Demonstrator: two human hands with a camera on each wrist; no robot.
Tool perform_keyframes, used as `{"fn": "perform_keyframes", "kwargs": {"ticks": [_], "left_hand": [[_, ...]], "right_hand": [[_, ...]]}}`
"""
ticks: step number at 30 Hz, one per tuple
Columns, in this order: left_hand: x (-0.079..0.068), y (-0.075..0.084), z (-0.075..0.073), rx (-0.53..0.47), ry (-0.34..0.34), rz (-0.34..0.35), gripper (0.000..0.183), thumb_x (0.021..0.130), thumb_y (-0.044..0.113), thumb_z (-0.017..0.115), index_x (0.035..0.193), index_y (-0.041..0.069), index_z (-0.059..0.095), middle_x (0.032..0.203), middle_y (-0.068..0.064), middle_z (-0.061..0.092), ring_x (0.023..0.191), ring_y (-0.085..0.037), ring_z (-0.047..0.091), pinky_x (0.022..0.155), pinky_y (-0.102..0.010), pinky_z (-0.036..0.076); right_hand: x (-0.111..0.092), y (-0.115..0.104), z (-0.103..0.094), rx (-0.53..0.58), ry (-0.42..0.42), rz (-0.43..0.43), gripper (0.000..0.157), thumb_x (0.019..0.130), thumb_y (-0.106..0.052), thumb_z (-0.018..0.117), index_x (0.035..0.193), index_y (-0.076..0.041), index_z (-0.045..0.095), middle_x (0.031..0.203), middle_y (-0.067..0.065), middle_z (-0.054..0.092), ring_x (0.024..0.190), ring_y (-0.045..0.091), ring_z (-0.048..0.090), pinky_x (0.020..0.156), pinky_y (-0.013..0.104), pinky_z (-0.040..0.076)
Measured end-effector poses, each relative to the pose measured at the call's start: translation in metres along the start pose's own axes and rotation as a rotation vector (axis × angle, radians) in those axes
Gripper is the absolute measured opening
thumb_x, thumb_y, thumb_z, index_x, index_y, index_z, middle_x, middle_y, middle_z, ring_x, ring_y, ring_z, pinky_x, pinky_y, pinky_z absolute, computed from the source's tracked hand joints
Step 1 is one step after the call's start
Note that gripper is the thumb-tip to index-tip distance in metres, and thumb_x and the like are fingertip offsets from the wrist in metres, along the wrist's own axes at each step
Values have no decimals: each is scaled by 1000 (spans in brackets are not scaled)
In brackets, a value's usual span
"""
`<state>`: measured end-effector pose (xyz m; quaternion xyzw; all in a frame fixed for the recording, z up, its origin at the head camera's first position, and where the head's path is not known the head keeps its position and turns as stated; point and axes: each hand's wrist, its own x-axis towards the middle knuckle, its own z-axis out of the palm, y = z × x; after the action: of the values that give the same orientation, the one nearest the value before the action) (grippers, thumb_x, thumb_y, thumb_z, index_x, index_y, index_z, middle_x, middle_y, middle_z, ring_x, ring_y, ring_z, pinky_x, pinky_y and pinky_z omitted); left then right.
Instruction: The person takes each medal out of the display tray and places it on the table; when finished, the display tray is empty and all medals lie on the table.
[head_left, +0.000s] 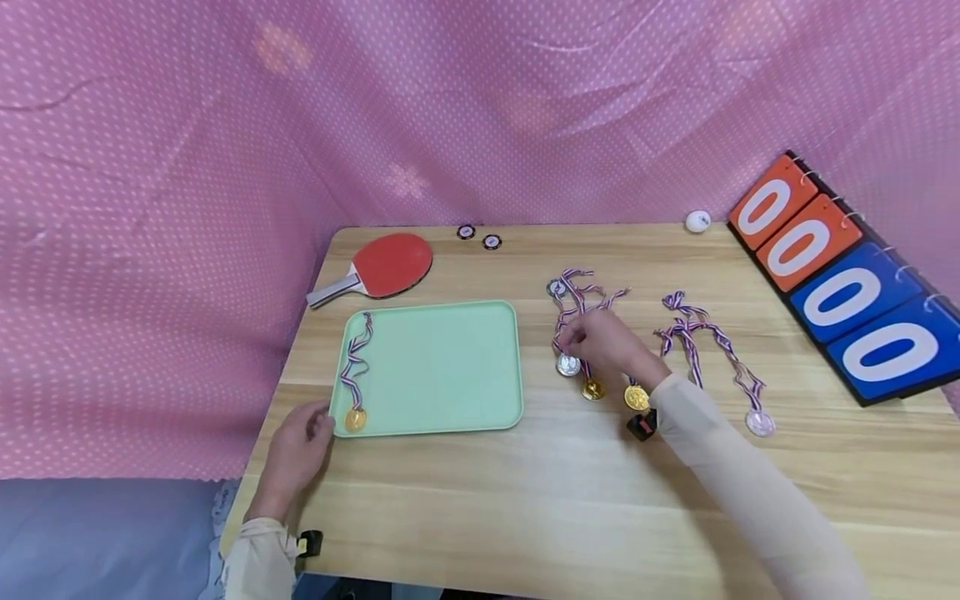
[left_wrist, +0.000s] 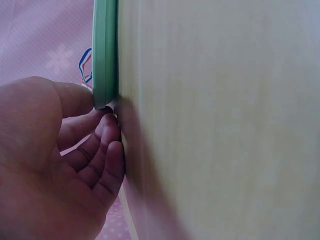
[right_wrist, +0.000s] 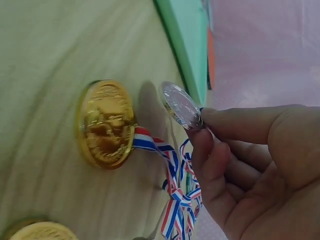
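My right hand (head_left: pixel 603 340) pinches a silver medal (right_wrist: pixel 181 106) by its edge, between thumb and fingertips. The medal stands tilted off the wood in the right wrist view. Beside it lies a gold medal (right_wrist: pixel 107 124) with a striped ribbon (right_wrist: pixel 172 165). At the near left corner of the green tray (head_left: pixel 427 432), my left hand (head_left: pixel 295 446) grips the rim, thumb on top and fingers curled by the table. A gold medal (head_left: pixel 356 418) rests inside the tray's left side, its red, white and blue ribbon (head_left: pixel 352 367) running up the tray.
Right of my right hand lie another gold medal (head_left: pixel 637 397) and a silver one (head_left: pixel 760 422), with ribbons. A red table tennis bat (head_left: pixel 393 265) is behind the tray, near two chips (head_left: pixel 492 242). A white ball (head_left: pixel 697 222) and a flip scoreboard (head_left: pixel 840 283) stand at the back right.
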<state>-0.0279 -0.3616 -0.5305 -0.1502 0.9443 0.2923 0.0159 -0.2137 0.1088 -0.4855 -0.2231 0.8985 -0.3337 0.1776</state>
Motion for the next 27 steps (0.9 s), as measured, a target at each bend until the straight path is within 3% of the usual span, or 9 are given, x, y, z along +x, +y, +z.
{"fn": "perform_keyframes", "kwargs": {"ticks": [7,19,27], "left_hand": [[0,2,-1,11,11,4,42,101,25,48,139,6,51,112,-11,60,102,-25,56,90,-44,49],[1,0,1,12,6,-19,43,101,28,48,139,8,51,110,-9,60,101,-23,56,87,-40,48],[1,1,0,4,-9,-29,44,101,30,47,140,8,49,113,-9,59,104,-24,55,90,-43,48]], "right_hand": [[-5,1,11,-38,-10,-74,8,82,-4,72,83,-11,75,85,-1,75,77,12,64,73,29,54],[-14,4,22,-117,-3,-48,11,85,-5,71,87,-15,76,88,-2,72,83,14,62,79,34,55],[-20,7,31,-105,17,-92,12,85,-3,69,89,-12,75,88,-1,72,83,12,63,75,28,56]]}}
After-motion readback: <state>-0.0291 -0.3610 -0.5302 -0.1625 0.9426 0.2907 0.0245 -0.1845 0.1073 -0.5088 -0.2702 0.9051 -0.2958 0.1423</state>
